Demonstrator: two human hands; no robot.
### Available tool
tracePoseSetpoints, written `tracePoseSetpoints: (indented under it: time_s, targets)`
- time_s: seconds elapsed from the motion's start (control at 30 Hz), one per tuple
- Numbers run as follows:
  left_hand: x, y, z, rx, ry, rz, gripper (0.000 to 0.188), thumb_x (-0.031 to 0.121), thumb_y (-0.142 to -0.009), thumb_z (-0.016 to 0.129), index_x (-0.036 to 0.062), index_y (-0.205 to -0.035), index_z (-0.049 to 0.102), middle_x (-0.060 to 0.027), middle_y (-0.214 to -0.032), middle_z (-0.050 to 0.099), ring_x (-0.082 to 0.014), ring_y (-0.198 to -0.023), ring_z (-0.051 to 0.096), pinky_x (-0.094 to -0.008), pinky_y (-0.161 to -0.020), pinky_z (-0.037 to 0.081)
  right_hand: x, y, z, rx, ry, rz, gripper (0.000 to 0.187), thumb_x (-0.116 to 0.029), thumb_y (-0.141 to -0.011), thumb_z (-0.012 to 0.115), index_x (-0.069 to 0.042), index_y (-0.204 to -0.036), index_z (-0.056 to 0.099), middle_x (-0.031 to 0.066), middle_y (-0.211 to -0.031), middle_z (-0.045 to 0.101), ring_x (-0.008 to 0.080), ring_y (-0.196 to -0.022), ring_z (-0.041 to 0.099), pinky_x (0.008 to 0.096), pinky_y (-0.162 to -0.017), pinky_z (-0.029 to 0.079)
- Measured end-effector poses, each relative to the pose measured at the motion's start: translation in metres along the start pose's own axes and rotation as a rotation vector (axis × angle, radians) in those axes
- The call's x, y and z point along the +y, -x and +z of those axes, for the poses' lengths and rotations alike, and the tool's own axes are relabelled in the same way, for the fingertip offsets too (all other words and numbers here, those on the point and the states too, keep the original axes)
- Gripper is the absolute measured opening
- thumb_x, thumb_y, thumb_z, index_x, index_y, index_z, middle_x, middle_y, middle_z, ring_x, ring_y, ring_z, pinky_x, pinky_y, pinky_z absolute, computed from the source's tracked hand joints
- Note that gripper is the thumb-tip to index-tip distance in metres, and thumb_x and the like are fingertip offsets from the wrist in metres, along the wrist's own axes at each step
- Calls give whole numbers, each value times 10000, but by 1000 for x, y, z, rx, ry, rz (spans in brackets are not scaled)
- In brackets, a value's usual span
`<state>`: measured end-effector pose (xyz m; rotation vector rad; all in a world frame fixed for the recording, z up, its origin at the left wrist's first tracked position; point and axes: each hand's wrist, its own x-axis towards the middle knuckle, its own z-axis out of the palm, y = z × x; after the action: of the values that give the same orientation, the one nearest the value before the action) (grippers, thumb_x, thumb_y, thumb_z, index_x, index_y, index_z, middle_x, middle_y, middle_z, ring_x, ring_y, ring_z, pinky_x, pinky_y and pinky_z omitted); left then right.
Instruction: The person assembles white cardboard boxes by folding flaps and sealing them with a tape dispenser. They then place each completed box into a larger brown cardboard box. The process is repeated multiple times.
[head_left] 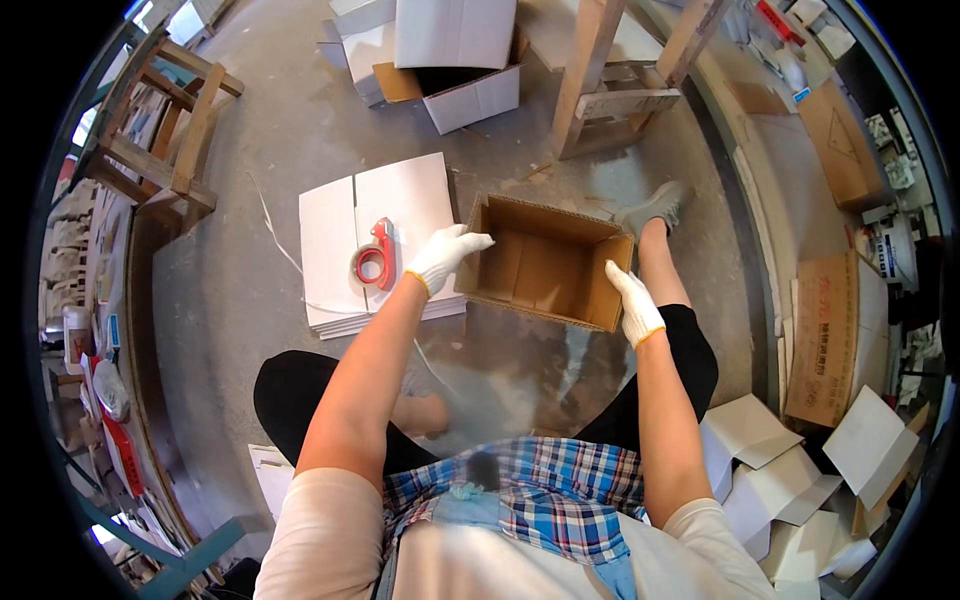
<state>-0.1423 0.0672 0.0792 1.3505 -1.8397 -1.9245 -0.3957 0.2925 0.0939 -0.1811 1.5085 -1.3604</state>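
A worker's gloved left hand (445, 258) and right hand (634, 306) grip opposite ends of a carton (545, 264), its long axis roughly nine to three o'clock.

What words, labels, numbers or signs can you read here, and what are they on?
Brown carton at right: dark and reddish characters down one side; I won't copy printed words.
Brown box above it: a triangle outline, its details too faint to make out.
White container at far right: dark marking, too small to read.
Open box in the middle: no printing visible inside.
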Motion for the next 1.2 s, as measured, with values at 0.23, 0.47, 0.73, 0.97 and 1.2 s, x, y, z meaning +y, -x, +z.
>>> tracePoseSetpoints:
  time_s: [0.23, 0.47, 0.73, 0.97, 1.2]
  targets:
    - [-52, -26, -35, -39, 588, -190, 401, 338, -912, 724, 44, -1181, 680, -57, -1167, 689, -169, -1046, 631, -324, -897, 504, 15, -32, -41, -43, -327, 141, 576, -375, -995, 645, -58, -1448, 482, 100, -1362, 596, 253, -1231, 583, 418, -1009, 509]
    - [-72, -32, -53, 7, 636, -260, 538, 401, -953, 693, 31, -1328, 586, -92, -1201, 687, -209, -1029, 689, -348, -896, 566, 31, -53, -50, 224, -13, 163, 612, -482, -994, 609, -10, -1380, 558, 104, -1332, 625, 261, -1189, 608, 403, -963, 513]
    - [-139, -66, 0, 363, -390, -85, 900, 688, -1012, 209, -64, -1356, 562, -354, -1329, 558, -453, -1321, 498, -434, -1131, 377, 75, -85, -34, 540, 1004, 75, 927, -676, -1021, 177, 81, -1096, 707, 349, -1125, 658, 479, -1162, 598, 494, -1004, 451]
    - [-155, -80, -11, 476, -347, -219, 851, 656, -1007, 307, -55, -1450, 459, -303, -1460, 480, -415, -1371, 468, -472, -1132, 364, 72, -103, -37, 422, 778, -55, 850, -632, -1028, 251, 93, -1236, 642, 296, -1251, 638, 403, -1187, 592, 446, -1024, 441]
    - [8, -18, -20, 989, -143, -108, 907, 642, -889, 592, -34, -1469, 425, -309, -1455, 478, -419, -1352, 480, -463, -1107, 390, 52, -30, -26, 481, -83, -175, 551, -442, -1040, 538, 38, -1307, 586, 113, -1195, 659, 213, -1036, 643, 360, -905, 510]
